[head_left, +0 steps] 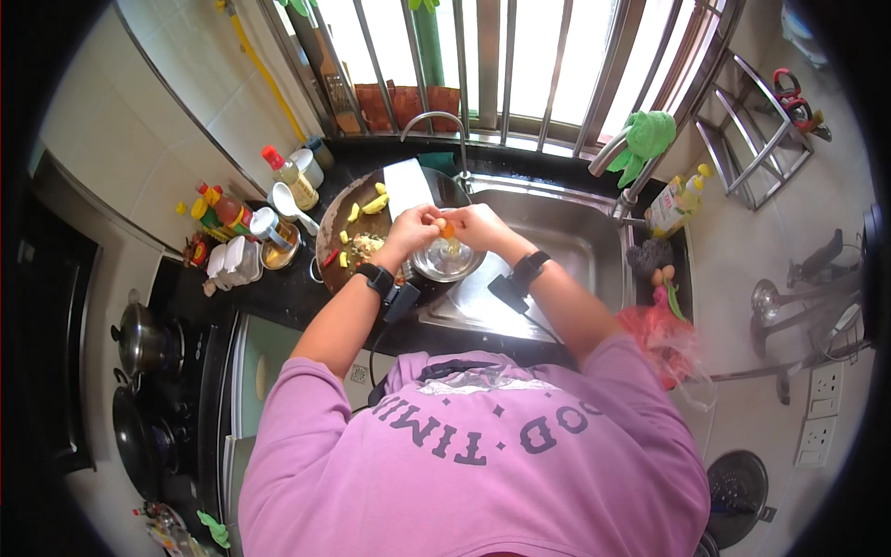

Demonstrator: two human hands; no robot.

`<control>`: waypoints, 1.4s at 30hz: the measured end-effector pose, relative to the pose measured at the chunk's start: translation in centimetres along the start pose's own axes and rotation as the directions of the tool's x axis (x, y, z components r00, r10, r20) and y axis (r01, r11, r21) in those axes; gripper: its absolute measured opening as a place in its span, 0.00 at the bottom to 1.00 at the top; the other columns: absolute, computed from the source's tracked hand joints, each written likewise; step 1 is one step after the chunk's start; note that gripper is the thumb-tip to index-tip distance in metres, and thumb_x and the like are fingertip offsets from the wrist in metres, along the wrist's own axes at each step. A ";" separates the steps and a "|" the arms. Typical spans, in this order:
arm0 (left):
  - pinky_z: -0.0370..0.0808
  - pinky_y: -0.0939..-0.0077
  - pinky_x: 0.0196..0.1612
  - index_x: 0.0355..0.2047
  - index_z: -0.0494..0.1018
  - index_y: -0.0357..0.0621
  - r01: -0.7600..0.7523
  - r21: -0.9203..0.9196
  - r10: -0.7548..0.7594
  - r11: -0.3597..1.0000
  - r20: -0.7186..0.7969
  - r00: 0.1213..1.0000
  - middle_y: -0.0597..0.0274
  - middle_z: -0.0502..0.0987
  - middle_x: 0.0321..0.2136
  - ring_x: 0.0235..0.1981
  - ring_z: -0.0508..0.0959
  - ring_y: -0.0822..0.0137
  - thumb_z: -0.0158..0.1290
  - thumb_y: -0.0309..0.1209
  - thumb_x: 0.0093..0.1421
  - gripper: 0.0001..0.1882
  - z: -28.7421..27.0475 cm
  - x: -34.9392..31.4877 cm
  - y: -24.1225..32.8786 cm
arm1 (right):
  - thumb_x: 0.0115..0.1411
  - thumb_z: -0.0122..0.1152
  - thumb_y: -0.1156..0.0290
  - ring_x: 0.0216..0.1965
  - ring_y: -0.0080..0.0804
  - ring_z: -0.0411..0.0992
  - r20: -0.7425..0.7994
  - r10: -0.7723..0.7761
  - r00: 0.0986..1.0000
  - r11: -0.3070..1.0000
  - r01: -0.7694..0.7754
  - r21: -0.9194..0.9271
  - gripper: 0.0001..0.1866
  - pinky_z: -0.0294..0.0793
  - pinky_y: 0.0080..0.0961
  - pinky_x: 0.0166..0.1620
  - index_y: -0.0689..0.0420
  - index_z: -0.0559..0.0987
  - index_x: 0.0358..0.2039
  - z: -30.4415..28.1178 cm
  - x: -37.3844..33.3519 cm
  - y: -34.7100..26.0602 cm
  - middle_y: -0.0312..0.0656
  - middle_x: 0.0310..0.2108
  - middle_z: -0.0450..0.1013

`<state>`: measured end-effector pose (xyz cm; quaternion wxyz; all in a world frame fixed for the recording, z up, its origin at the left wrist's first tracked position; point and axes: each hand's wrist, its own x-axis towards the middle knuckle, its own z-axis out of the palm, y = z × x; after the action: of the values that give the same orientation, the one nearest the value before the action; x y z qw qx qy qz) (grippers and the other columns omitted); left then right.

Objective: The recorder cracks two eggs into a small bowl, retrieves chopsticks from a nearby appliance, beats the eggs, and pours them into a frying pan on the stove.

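A cracked egg (447, 229) is held between my two hands, its orange yolk showing, over a shiny metal bowl (449, 266). My left hand (414, 230) pinches the shell from the left. From the other side the fingers of my right hand (483, 228) grip it, their tips partly hidden. Something clear hangs below the egg inside the bowl. Left of the bowl lies a round chopping board (338, 219) with yellow-green vegetable pieces (375, 204), a pale minced heap (368, 245) and a bit of red chilli (330, 257). A wide cleaver blade (406, 182) rests across the board.
A steel sink (580, 243) with a tap (461, 139) adjoins the bowl on the right. Sauce bottles (295, 182) and seasoning jars (271, 227) stand at the left. Two eggs (663, 275) and a red plastic bag (661, 339) sit beyond the sink. Pots (144, 339) occupy the far left.
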<state>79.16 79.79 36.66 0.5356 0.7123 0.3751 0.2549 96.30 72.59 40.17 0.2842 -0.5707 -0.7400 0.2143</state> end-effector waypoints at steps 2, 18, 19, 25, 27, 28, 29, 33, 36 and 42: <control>0.72 0.77 0.30 0.34 0.74 0.41 -0.054 0.103 0.057 0.993 -0.025 0.998 0.62 0.75 0.23 0.25 0.75 0.71 0.54 0.26 0.48 0.11 -0.1 -0.6 1.1 | 0.48 0.54 0.74 0.29 0.46 0.74 0.013 -0.070 0.997 0.996 0.070 -0.055 0.16 0.73 0.32 0.35 0.56 0.78 0.39 -0.1 -0.1 0.4 0.49 0.28 0.75; 0.74 0.75 0.32 0.33 0.70 0.40 -0.504 0.476 0.605 0.721 -0.078 0.792 0.56 0.75 0.26 0.27 0.78 0.64 0.54 0.24 0.50 0.09 -2.2 -2.7 10.9 | 0.53 0.55 0.75 0.33 0.35 0.75 -0.469 -0.290 0.834 0.945 0.172 -0.278 0.23 0.75 0.26 0.35 0.56 0.68 0.52 -1.7 -0.7 -4.9 0.42 0.40 0.73; 0.73 0.72 0.31 0.30 0.69 0.39 -0.454 0.441 0.530 0.774 -0.059 0.846 0.54 0.74 0.25 0.26 0.77 0.60 0.54 0.25 0.49 0.08 -2.3 -2.5 10.5 | 0.53 0.55 0.74 0.32 0.31 0.75 -0.411 -0.058 0.910 0.998 0.053 -0.023 0.24 0.75 0.24 0.35 0.57 0.68 0.52 -1.4 -0.7 -4.7 0.41 0.40 0.73; 0.74 0.77 0.35 0.33 0.74 0.40 -0.296 0.299 0.305 0.907 0.015 0.952 0.55 0.78 0.27 0.29 0.79 0.67 0.55 0.29 0.52 0.09 -2.0 -1.4 6.9 | 0.52 0.57 0.78 0.38 0.33 0.74 0.076 0.377 0.923 0.079 -0.114 0.990 0.21 0.75 0.25 0.42 0.60 0.69 0.48 2.2 -2.0 -1.5 0.43 0.39 0.72; 0.73 0.79 0.36 0.35 0.73 0.39 -0.327 0.213 0.325 0.921 0.044 0.945 0.58 0.77 0.28 0.30 0.77 0.71 0.54 0.27 0.53 0.09 -1.9 -1.0 6.8 | 0.53 0.56 0.79 0.39 0.34 0.74 0.075 0.384 0.920 -0.042 -0.064 0.997 0.20 0.75 0.26 0.43 0.60 0.69 0.48 1.8 -3.0 -1.7 0.44 0.38 0.71; 0.73 0.81 0.37 0.37 0.72 0.38 -0.349 0.129 0.344 0.928 0.063 0.937 0.61 0.77 0.29 0.31 0.76 0.74 0.53 0.26 0.55 0.10 -1.6 -0.7 7.1 | 0.54 0.54 0.80 0.40 0.35 0.74 0.073 0.379 0.922 -0.160 -0.013 0.987 0.19 0.75 0.27 0.44 0.61 0.69 0.48 1.3 -3.9 -1.7 0.45 0.38 0.71; 0.72 0.81 0.38 0.39 0.71 0.38 -0.360 0.081 0.353 0.929 0.092 0.931 0.60 0.76 0.32 0.33 0.76 0.73 0.52 0.25 0.56 0.10 -1.1 -0.6 8.2 | 0.55 0.52 0.82 0.42 0.37 0.73 0.026 0.379 0.925 -0.251 0.076 0.965 0.15 0.75 0.28 0.45 0.62 0.70 0.45 0.6 -5.0 -1.4 0.47 0.39 0.71; 0.71 0.78 0.45 0.44 0.70 0.35 -0.382 -0.096 0.393 0.919 0.148 0.908 0.55 0.75 0.40 0.41 0.75 0.69 0.46 0.27 0.60 0.13 -2.0 -3.0 11.9 | 0.55 0.50 0.82 0.45 0.40 0.71 -0.262 0.323 0.909 -0.197 0.336 0.921 0.20 0.73 0.30 0.48 0.60 0.67 0.50 -0.7 -9.6 -3.6 0.50 0.43 0.71; 0.68 0.76 0.48 0.50 0.65 0.36 -0.328 -0.045 0.331 0.943 0.168 0.928 0.55 0.72 0.45 0.43 0.73 0.67 0.45 0.30 0.62 0.17 -2.8 -4.3 12.0 | 0.57 0.51 0.78 0.45 0.37 0.72 -0.381 0.428 0.820 -0.219 0.503 0.836 0.22 0.75 0.26 0.43 0.55 0.66 0.53 -1.2 -17.0 -7.3 0.48 0.44 0.71; 0.68 0.73 0.49 0.51 0.64 0.35 -0.308 -0.042 0.305 0.950 0.326 0.895 0.53 0.70 0.47 0.44 0.72 0.65 0.44 0.31 0.63 0.18 -0.5 -4.4 11.0 | 0.58 0.48 0.79 0.47 0.39 0.70 -0.494 0.830 0.259 0.177 0.718 0.673 0.24 0.72 0.26 0.45 0.56 0.62 0.56 4.5 -36.6 -14.8 0.51 0.47 0.69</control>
<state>79.07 74.96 47.43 0.5399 0.7977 0.1652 0.2118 89.48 33.45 39.86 0.9338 -0.2611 -0.0052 0.2445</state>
